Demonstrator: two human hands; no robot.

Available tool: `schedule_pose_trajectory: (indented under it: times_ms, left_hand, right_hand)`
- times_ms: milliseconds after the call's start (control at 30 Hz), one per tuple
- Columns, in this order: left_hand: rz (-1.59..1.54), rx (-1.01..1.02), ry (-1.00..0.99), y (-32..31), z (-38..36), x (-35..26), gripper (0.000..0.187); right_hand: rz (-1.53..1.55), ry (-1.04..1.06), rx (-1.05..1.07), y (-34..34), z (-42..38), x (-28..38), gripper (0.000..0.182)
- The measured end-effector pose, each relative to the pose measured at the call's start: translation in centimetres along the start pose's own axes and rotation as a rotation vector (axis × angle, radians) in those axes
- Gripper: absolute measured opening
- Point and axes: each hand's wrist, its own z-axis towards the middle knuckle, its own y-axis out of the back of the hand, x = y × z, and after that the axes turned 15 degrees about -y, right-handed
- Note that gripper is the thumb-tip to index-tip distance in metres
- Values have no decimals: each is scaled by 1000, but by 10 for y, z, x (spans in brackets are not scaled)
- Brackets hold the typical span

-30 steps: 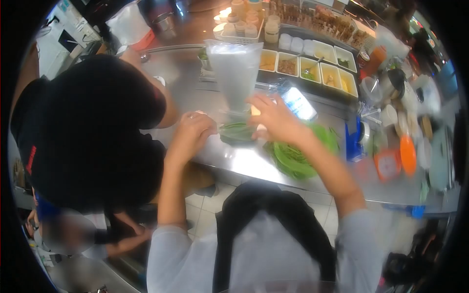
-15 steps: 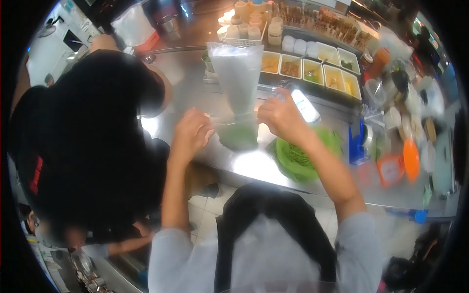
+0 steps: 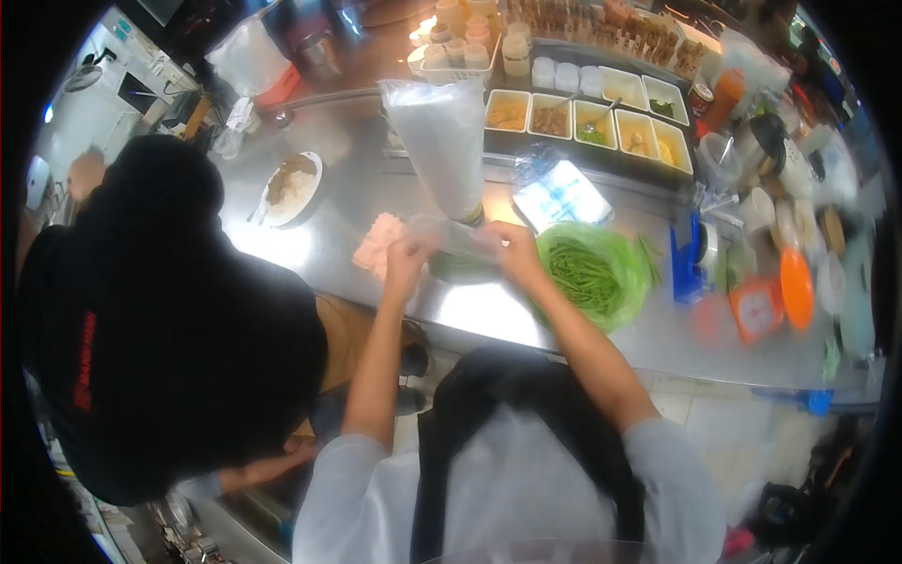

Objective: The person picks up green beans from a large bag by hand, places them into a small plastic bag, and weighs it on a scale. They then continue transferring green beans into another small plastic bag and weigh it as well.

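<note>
My left hand (image 3: 410,256) and my right hand (image 3: 512,246) pinch the two sides of a clear plastic bag (image 3: 456,237), stretched between them over the steel counter. Something green shows blurred through or below it. Just beyond stands a tall stack of clear bags (image 3: 437,141). A pink cloth or paper (image 3: 379,246) lies beside my left hand. To the right of my right hand, a light green bag (image 3: 634,282) lies open around long green beans (image 3: 583,277). A white and blue packet (image 3: 564,195) rests behind it.
A person in black (image 3: 178,320) stands at the left. A plate of rice (image 3: 293,193) sits on the counter (image 3: 348,169). Food trays (image 3: 551,116) line the back. A blue holder (image 3: 691,263) and an orange scale (image 3: 757,308) are at the right.
The person in black has moved left and down, uncovering the rice plate. My hands have come closer together, with the bag still between them. The pink cloth or paper now shows.
</note>
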Motion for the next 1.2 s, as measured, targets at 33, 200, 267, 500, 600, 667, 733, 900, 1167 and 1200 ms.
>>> schedule_pose_trajectory:
  times_ms: [33,200,267,500,600,667,733,900,1167,1200]
  left_hand:
    - [2,0,-5,-2,1,-11,19]
    - [-258,-283,-57,-16,-7,-9,14]
    - [-287,-285,-63,-16,-13,-7,17]
    - [264,-97,-261,-20,-12,-62,32]
    - [390,113,-48,-7,-9,-45,31]
    - [501,79,-265,-8,-5,-31,28]
    - [608,55,-486,-13,-10,-10,26]
    - [19,-399,-72,-64,-18,-17,22]
    - [152,-422,-304,-41,-31,-10,26]
    - [339,-324,-465,-34,-51,-2,22]
  right_hand:
    - [66,-62,-34,1,-1,9,46]
    - [565,-77,-167,-8,1,-8,19]
    - [578,-101,-180,-3,2,-13,17]
    - [-164,86,-1,26,-7,35,26]
    - [-248,171,-86,30,-2,25,21]
    - [-208,306,-229,27,3,11,20]
    - [-31,-133,196,25,10,-2,15]
    - [119,-64,-207,-19,2,-11,16]
    - [-65,318,-380,-18,-14,-9,13]
    - [-170,445,-340,-13,-24,-15,15]
